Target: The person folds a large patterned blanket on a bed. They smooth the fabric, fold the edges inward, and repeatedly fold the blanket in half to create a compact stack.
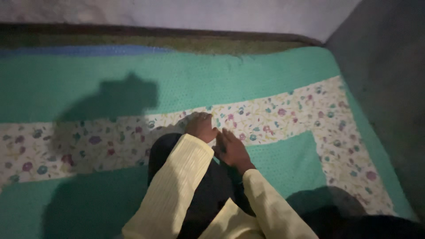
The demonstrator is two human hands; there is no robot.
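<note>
Both my arms in pale yellow ribbed sleeves reach forward over a green bedspread [248, 75] with a white floral band [274, 117]. My left hand [201, 127] rests palm down on the floral band, fingers curled against the cloth. Just right of it, my right hand [231, 151] also presses on the cloth, close to the left hand and nearly touching it. A dark piece of clothing or my knee [208, 190] lies beneath my forearms. Whether either hand pinches the fabric is unclear in the dim light.
The bed runs up to a pale wall [199, 13] at the back and a grey wall [389, 88] on the right. A dark frame edge [133, 32] and a blue strip [79, 50] border the far side. Shadows fall at left.
</note>
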